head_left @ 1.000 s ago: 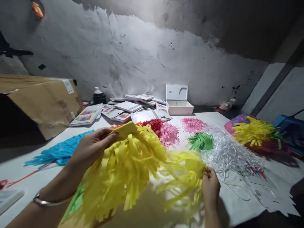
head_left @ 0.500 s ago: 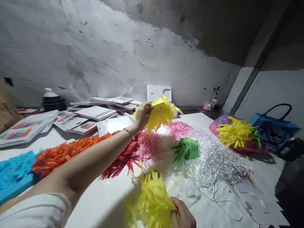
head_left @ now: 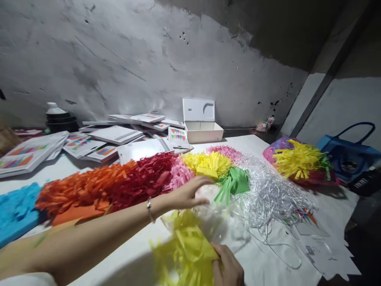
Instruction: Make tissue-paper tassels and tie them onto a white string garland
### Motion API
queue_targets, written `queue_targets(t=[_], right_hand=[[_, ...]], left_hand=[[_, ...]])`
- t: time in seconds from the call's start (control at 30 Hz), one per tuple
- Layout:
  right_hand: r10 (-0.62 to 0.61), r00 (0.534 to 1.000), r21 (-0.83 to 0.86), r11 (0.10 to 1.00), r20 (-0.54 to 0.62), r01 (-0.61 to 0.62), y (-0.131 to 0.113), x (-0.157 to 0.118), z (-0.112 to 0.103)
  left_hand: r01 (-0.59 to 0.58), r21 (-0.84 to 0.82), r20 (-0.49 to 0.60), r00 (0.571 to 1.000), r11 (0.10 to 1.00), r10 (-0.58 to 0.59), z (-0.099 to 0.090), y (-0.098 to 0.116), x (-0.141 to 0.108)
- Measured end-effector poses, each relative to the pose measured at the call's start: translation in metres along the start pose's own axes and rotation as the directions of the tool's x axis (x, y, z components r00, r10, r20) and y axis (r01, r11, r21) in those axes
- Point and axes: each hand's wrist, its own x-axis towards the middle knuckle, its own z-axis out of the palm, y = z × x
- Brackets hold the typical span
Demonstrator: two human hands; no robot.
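Fingers apart and holding nothing, my left hand (head_left: 193, 192) reaches over the middle of the table. Just beyond it lies a bundle of yellow fringed tissue paper (head_left: 212, 163), between a pink bundle (head_left: 180, 173) and a green fringed bundle (head_left: 235, 182). Low in the view, my right hand (head_left: 228, 264) is closed on the edge of another yellow fringed paper bundle (head_left: 190, 248), partly blurred, its strips hanging to the left. Clear plastic film (head_left: 229, 222) lies on the table between my hands.
Left are dark red (head_left: 143, 178), orange (head_left: 89, 186) and blue (head_left: 18, 208) fringed paper bundles. Flat printed packs (head_left: 116, 137) lie piled behind, beside an open white box (head_left: 204, 131). White string (head_left: 268, 190) heaps right, near a yellow bundle (head_left: 297, 159) and blue bag (head_left: 348, 153).
My left hand has let go of a yellow fringed bundle, which now rests behind the green one. The hand has come down and nearer. My right hand keeps its yellow bundle.
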Motion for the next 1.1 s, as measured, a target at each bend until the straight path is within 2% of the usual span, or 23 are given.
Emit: queue_targets(t=[0.07,0.1,0.13,0.2,0.3,0.37,0.4,0.5,0.57,0.63,0.7,0.77,0.83,0.9,0.97,1.03,1.1], right_hand=[[-0.037,0.999,-0.033,0.999,-0.019,0.036,-0.012,0.007,-0.006],[-0.058,0.998,-0.046,0.997,-0.031,0.056,-0.02,0.011,-0.01],[-0.077,0.996,-0.05,0.996,-0.035,0.075,-0.029,0.015,-0.015],[-0.106,0.994,-0.043,0.993,-0.007,0.106,-0.049,0.023,-0.026],[-0.157,0.975,-0.034,0.986,0.157,0.164,-0.078,0.036,-0.04],[-0.215,0.946,-0.035,0.973,0.244,0.23,-0.095,0.047,-0.046],[-0.25,0.935,-0.043,0.962,0.252,0.269,-0.102,0.052,-0.048],[-0.368,0.914,-0.09,0.918,0.168,0.386,-0.12,0.065,-0.05],[-0.464,0.878,-0.088,0.876,0.116,0.475,-0.13,0.068,-0.051],[-0.559,0.823,-0.044,0.824,0.1,0.565,-0.138,0.065,-0.05],[-0.642,0.762,-0.008,0.764,0.088,0.645,-0.144,0.058,-0.048],[-0.702,0.708,0.0,0.71,0.077,0.704,-0.148,0.049,-0.046],[-0.733,0.675,-0.007,0.677,0.079,0.736,-0.151,0.04,-0.045],[-0.739,0.667,-0.003,0.669,0.095,0.743,-0.153,0.032,-0.044],[-0.735,0.669,0.012,0.674,0.116,0.739,-0.155,0.025,-0.044],[-0.73,0.67,0.024,0.678,0.134,0.735,-0.154,0.018,-0.043],[-0.72,0.677,0.027,0.688,0.149,0.725,-0.15,0.012,-0.04]], left_hand=[[-0.148,-0.04,0.196,0.969,0.988,0.153,-0.004,0.048,-0.026],[-0.164,0.011,0.234,0.959,0.986,0.157,-0.004,0.068,-0.039],[-0.165,0.079,0.231,0.963,0.983,0.143,-0.003,0.085,-0.053],[-0.119,0.207,0.139,0.986,0.971,0.091,-0.001,0.107,-0.078],[-0.027,0.256,-0.062,0.997,0.966,0.045,-0.011,0.122,-0.107],[0.008,0.217,-0.126,0.992,0.976,0.02,-0.027,0.132,-0.124],[0.026,0.184,-0.129,0.992,0.983,-0.002,-0.038,0.138,-0.132],[0.122,0.029,-0.047,0.992,0.992,-0.121,-0.075,0.159,-0.157],[0.223,-0.101,-0.007,0.974,0.97,-0.225,-0.097,0.17,-0.173],[0.323,-0.185,-0.061,0.939,0.928,-0.339,-0.111,0.175,-0.185],[0.426,-0.205,-0.132,0.88,0.881,-0.456,-0.116,0.173,-0.19],[0.538,-0.232,-0.103,0.815,0.81,-0.57,-0.112,0.168,-0.189],[0.638,-0.314,0.057,0.752,0.703,-0.657,-0.104,0.163,-0.187],[0.7,-0.438,0.259,0.698,0.563,-0.667,-0.095,0.16,-0.188],[0.71,-0.58,0.389,0.672,0.399,-0.63,-0.088,0.161,-0.191],[0.671,-0.707,0.451,0.67,0.222,-0.59,-0.081,0.163,-0.196],[0.641,-0.764,0.506,0.668,0.075,-0.546,-0.074,0.166,-0.202]])
